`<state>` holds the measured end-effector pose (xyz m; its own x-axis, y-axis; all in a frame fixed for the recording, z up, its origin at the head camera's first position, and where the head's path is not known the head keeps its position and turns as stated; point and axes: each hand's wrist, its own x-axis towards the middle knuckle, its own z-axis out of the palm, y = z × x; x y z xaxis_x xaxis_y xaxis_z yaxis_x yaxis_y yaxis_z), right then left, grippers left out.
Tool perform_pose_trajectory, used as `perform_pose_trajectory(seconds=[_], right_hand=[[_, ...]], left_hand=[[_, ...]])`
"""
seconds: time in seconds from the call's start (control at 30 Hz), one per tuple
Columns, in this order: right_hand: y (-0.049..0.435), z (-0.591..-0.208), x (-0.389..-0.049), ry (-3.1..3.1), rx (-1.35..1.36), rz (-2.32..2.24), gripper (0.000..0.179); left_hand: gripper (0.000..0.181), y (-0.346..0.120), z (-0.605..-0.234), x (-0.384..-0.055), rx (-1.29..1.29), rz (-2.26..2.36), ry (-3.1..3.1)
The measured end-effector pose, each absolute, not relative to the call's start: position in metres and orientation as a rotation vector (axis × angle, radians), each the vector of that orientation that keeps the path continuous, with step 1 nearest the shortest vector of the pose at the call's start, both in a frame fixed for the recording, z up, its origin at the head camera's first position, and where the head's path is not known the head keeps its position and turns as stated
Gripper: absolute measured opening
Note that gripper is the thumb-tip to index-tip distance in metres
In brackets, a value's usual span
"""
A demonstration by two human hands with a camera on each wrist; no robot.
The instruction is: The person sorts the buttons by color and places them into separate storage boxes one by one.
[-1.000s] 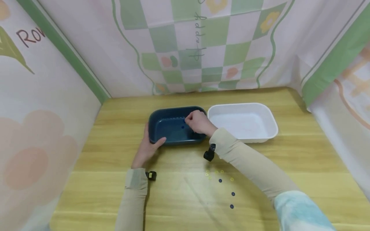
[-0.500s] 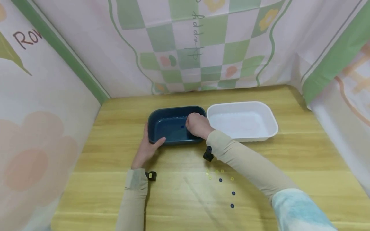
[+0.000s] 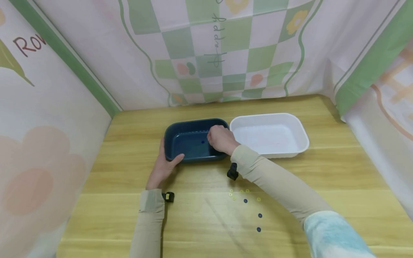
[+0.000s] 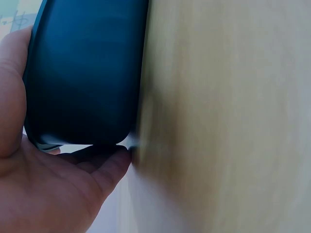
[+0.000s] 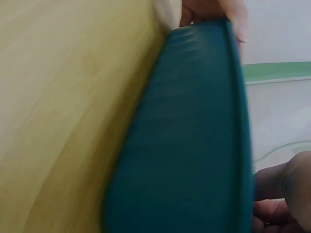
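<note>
My left hand (image 3: 161,168) grips the left end of a dark blue rectangular tub (image 3: 193,159), its thumb over the front rim. In the left wrist view that hand's fingers (image 4: 116,167) reach round the end wall (image 4: 87,77). My right hand (image 3: 222,139) is over the tub's right half with its fingers curled downward. In the right wrist view its fingers (image 5: 272,182) come over the rim into the tub; I cannot tell what they hold. On the tub's floor lies a small dark blue disc (image 3: 202,142), left of the right hand.
A white rectangular tub (image 3: 271,139) stands beside the blue one, at its right. On the wooden table (image 3: 193,222) in front lie several small yellow rings (image 3: 259,199) and dark blue discs (image 3: 260,215). Patterned curtains (image 3: 238,53) hang behind and at both sides.
The right hand has lowered slightly and turned, and its pinching fingertips, visible a second ago, are now hidden. My left hand keeps its grip on the blue tub. The head view has shifted slightly.
</note>
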<state>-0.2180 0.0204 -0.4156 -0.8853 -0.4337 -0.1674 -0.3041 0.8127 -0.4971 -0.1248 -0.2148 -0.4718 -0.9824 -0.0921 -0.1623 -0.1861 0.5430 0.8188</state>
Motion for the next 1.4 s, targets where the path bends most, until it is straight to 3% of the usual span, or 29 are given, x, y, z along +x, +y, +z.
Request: perform_pose_trajectory(seconds=[0.23,0.53,0.63,0.97,1.4], right_hand=[[0.033,-0.392,-0.212,2.754,-0.539,-0.796,0.020],[0.071,-0.361,-0.173,2.829,-0.696,-0.785,0.012],[0.088,-0.372,-0.146,2.815,-0.874,-0.675,0.003],[0.124,-0.434,-0.057,2.859,-1.239,-0.092,0.013],[0.130,-0.450,-0.032,2.952,-1.329,0.150,0.010]], left_hand=[[0.102,-0.216,-0.473,-0.126,-0.249,1.482,2.644],[0.105,-0.219,-0.472,-0.129,-0.242,1.455,2.653],[0.104,-0.219,-0.472,-0.128,-0.243,1.441,2.661],[0.100,-0.218,-0.473,-0.119,-0.289,1.422,2.648],[0.101,-0.212,-0.471,-0.122,-0.262,1.448,2.637]])
